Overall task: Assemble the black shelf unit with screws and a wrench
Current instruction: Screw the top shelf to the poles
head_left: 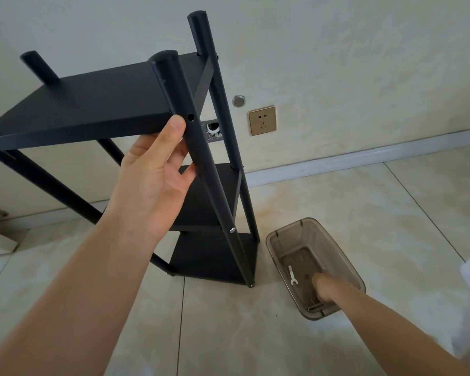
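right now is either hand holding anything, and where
The left hand grips the shelf unit's front post just below the top shelf. The right hand reaches into the bin; its hold cannot be told.

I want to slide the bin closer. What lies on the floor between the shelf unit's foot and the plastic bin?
Nothing: in the head view, only bare tiled floor separates the shelf unit from the plastic bin.

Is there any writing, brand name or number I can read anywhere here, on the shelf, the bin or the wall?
None: no readable text shows anywhere in the head view.
Black shelf unit: plain black, no label or brand visible.
Clear plastic bin: no print visible.
Wrench in the bin: too small to tell if it bears any marking.
Wall socket: only plug holes, no lettering readable.
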